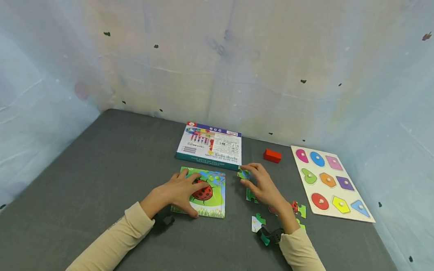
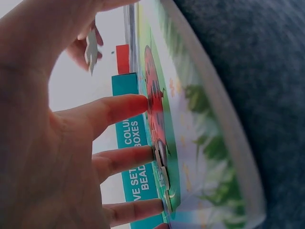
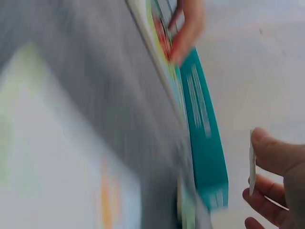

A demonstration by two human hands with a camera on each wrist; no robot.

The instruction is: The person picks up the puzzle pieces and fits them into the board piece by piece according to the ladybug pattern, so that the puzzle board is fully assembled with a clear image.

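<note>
R hand (image 1: 265, 188) first — we've got thumb + fingers pinching a jigsaw piece (image 1: 243, 173) up off the gray table (image 1: 127, 167), nr the teal-edged beading box (image 1: 229, 146). L hand's (image 1: 177, 192) fingers are spread w/ tips on the ladybug jigsaw (image 1: 217, 201), lying flat in front of the box. Loose pieces (image 1: 255, 224) sit around R wrist. Further out we see a red block (image 1: 272, 156) — & far right, a shape-knob board (image 1: 315, 188).
</note>
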